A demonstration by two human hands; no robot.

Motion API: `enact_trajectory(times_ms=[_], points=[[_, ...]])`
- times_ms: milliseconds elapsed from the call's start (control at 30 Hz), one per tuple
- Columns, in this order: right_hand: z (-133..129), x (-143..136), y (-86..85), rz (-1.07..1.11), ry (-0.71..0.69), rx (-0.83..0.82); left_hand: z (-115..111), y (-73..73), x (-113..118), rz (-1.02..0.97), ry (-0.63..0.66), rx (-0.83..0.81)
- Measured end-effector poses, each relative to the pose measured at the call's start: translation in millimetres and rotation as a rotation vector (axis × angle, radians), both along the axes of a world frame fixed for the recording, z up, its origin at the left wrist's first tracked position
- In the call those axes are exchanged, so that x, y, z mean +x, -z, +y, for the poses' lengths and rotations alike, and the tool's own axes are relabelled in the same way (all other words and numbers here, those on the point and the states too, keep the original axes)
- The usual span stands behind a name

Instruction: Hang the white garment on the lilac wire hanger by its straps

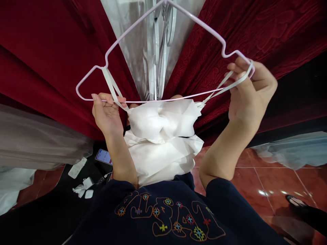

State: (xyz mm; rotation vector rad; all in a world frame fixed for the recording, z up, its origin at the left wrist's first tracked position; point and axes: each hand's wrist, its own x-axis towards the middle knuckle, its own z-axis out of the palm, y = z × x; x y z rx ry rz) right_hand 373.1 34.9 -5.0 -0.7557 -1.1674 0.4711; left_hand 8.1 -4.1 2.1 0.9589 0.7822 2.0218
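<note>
A pale pink hanger (201,26) is held up in front of the person, its long bottom bar running nearly level between the two hands, above a white garment (163,124) that lies bunched over the lap. The left hand (108,114) has its fingers clasped around the bottom bar near the hanger's left corner. Just above it, the left strap (108,80) is looped over the hanger's left notch and slants down past these fingers to the garment's top edge. The right hand (249,92) has its fingers pinched about the hanger's right end, together with the right strap (231,86), which loops around that tip and stretches down to the garment's other top corner. Dark red curtains (51,44) flank white metal poles (155,58) beyond the hanger. At lower left, a lit phone (103,156) and a white charger (88,183) rest on a black surface (38,214). Red floor tiles (250,180) show at right, with a black shoe (295,200) near the edge.
</note>
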Motion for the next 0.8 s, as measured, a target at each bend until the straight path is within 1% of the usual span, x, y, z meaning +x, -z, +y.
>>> enact_trajectory(times_ms=[100, 200, 267, 367, 467, 533, 600, 633, 667, 700, 767, 800], points=[[-11, -13, -35.7, -0.225, 0.041, -0.06, 1, -0.1, -1, 0.04, -0.019, -0.018], [-23, -24, -62.7, -0.46, 0.115, -0.121, 5, 2.7, -5, 0.161, -0.032, -0.064], [-29, -30, -73.5, -0.552, 0.153, -0.129, 7, 5.1, -8, 0.232, -0.024, -0.078], [-32, -38, -79.3, -0.597, 0.164, -0.086, 8, 7.2, -8, 0.237, -0.009, -0.073], [-32, -46, -74.0, -0.562, 0.193, 0.021, 6, 6.4, -5, 0.206, -0.013, -0.1], [-35, -59, -65.1, -0.527, 0.249, 0.204, 4, 5.4, -3, 0.228, -0.025, -0.132], [-44, -78, -51.8, -0.47, 0.305, 0.418, 3, 5.0, -2, 0.254, -0.036, -0.15], [-50, -90, -43.7, -0.423, 0.317, 0.48, 2, 5.1, -1, 0.255, -0.046, -0.151], [-56, -102, -34.6, -0.363, 0.316, 0.454, 2, 5.5, -1, 0.252, -0.05, -0.152], [-62, -113, -24.9, -0.343, 0.257, 0.35, 2, 5.9, 0, 0.244, -0.048, -0.15], [-68, -133, -4.8, -0.455, 0.038, 0.119, 2, 7.0, 1, 0.219, -0.032, -0.132], [-69, -140, 4.8, -0.505, -0.042, 0.035, 2, 7.6, 2, 0.208, -0.018, -0.122]])
